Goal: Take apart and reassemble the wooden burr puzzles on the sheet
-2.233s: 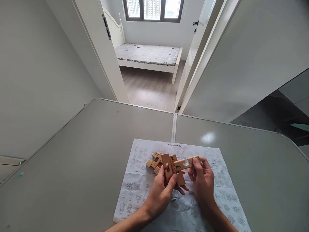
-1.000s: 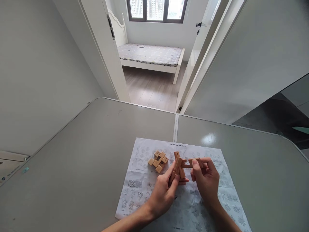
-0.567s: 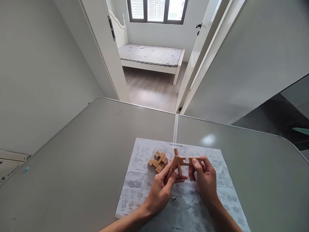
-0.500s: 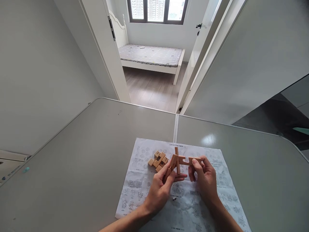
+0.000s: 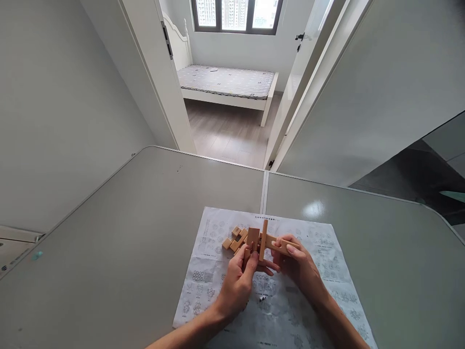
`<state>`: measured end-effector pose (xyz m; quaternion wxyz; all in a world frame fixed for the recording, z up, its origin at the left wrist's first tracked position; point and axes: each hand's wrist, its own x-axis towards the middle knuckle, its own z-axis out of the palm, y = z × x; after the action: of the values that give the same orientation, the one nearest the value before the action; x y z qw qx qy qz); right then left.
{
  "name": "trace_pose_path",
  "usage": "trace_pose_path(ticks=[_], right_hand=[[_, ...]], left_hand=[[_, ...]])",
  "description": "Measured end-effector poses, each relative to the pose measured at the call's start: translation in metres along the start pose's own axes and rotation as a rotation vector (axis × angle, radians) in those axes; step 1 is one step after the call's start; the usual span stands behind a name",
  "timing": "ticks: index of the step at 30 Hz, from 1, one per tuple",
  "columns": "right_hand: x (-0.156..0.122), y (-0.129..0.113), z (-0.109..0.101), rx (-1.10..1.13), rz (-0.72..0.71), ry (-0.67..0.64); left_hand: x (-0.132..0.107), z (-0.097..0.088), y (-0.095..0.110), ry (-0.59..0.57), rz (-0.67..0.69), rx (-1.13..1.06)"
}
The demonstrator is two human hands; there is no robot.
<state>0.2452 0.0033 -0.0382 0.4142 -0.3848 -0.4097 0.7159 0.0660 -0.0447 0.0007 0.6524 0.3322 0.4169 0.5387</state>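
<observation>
Several wooden puzzle pieces [image 5: 253, 236] are crossed together in my left hand [image 5: 240, 280], its thumb and fingers closed around them. One thin stick [image 5: 264, 240] stands upright out of this cluster. My right hand [image 5: 300, 264] pinches a notched wooden puzzle piece [image 5: 279, 245], whose left end meets the cluster. Whether it sits inside a notch there I cannot tell. Just behind my left hand, an interlocked wooden block puzzle [image 5: 236, 238] lies on a printed instruction sheet [image 5: 203, 300], partly hidden by the held pieces.
The sheet lies on a grey table [image 5: 119, 232] with a pale seam [image 5: 264, 191] running through its top. A small dark-and-white scrap [image 5: 262, 298] rests on the paper. Beyond the table are an open doorway and a bed [image 5: 228, 82].
My right hand has moved left and turned, bringing its notched piece closer against the cluster. My left hand has tilted the cluster, so a broad piece now faces me.
</observation>
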Motion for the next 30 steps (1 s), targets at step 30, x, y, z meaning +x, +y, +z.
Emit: trace_pose_path(ticks=[30], right_hand=[[-0.003, -0.013, 0.023, 0.347, 0.048, -0.266]], left_hand=[[-0.007, -0.007, -0.014, 0.053, 0.186, 0.343]])
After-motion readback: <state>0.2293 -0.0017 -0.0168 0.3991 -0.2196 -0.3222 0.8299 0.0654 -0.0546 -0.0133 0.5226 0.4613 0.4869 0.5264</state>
